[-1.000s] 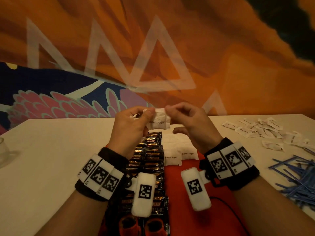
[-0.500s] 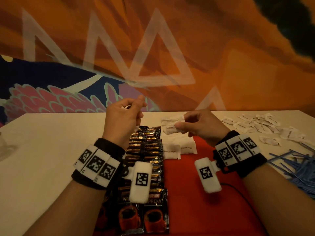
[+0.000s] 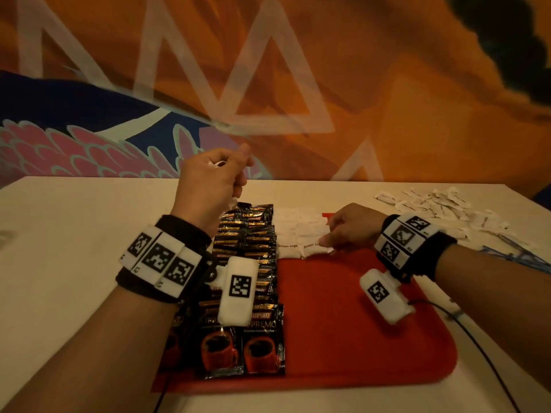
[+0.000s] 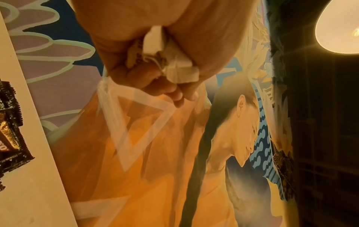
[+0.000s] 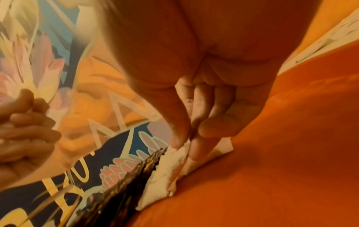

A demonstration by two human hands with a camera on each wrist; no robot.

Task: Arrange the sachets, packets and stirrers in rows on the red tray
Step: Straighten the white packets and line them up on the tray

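The red tray (image 3: 343, 323) carries two columns of black coffee packets (image 3: 256, 234) on its left side and rows of white brown-sugar sachets (image 3: 298, 231) at its far middle. My right hand (image 3: 326, 241) is low over the nearest sachet row; its thumb and forefinger pinch one sachet (image 5: 174, 167) that lies on the tray (image 5: 281, 153). My left hand (image 3: 226, 174) is raised above the far end of the coffee packets, its fist curled round a crumpled bunch of white sachets (image 4: 172, 61).
Loose white sachets (image 3: 432, 204) are scattered on the pale table (image 3: 74, 234) at the far right, with a pile of blue stirrers (image 3: 518, 254) nearer. A black cable (image 3: 477, 347) runs over the tray's right edge. A painted wall stands behind the table.
My hands have parted. The right hand took one sachet from the left and brought it down to the sachet row on the tray; the left hand stayed raised with its bunch.
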